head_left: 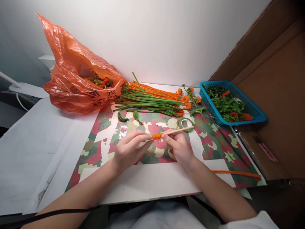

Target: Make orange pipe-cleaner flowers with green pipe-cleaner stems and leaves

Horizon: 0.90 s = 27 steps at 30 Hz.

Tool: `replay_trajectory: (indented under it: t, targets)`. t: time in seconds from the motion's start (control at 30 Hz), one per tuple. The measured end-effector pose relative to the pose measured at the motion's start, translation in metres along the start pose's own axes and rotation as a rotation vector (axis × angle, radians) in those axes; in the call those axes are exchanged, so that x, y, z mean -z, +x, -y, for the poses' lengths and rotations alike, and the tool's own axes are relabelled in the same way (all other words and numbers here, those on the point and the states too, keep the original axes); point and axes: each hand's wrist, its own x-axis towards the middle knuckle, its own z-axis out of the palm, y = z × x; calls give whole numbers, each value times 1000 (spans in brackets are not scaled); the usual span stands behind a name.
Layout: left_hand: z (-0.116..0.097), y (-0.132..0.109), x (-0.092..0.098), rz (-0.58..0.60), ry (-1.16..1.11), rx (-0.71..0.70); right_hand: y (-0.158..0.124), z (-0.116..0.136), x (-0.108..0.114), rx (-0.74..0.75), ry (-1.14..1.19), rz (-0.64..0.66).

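Between my hands is a thin wooden stick [179, 130], pointing up to the right, with an orange pipe cleaner [157, 136] coiled round its left end. My right hand [178, 144] is closed on the stick just beside the coil. The fingers of my left hand [132, 147] are pinched together at the coil's left end, on the orange pipe cleaner. Right behind the stick lies a roll of green tape [181, 122]. Two small green leaf shapes, one dark [122, 117] and one lighter [137, 117], rest on the patterned mat beyond my left hand.
An orange plastic bag [78, 73] stands at the back left. Green pipe cleaners [152, 103] and orange ones [154, 89] lie beside it, then orange flowers [186, 99]. A blue basket [258, 117] holds green pieces at the right. One orange pipe cleaner [238, 172] and a pink cutter [267, 149] lie nearer.
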Motion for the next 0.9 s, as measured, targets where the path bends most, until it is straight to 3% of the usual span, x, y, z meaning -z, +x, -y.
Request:
replay_trajectory:
  t: [0.2, 0.43, 0.53, 0.6, 0.73, 0.9]
  targets:
    - [-2, -2, 0, 43, 87, -68, -4, 0, 0, -73, 53, 52]
    - [4, -4, 0, 220, -16, 56, -5, -5, 1, 69, -146, 7]
    - [2, 0, 3, 333, -133, 236, -6, -8, 2, 86, -208, 40]
    - [0, 2, 5, 436, -276, 437, -7, -9, 2, 96, -231, 62]
    - [-3, 3, 9, 656, -726, 914, -9, -9, 3, 124, -261, 86]
    - [0, 2, 7, 788, -1243, 1247, -10, -3, 1, 138, -198, 163]
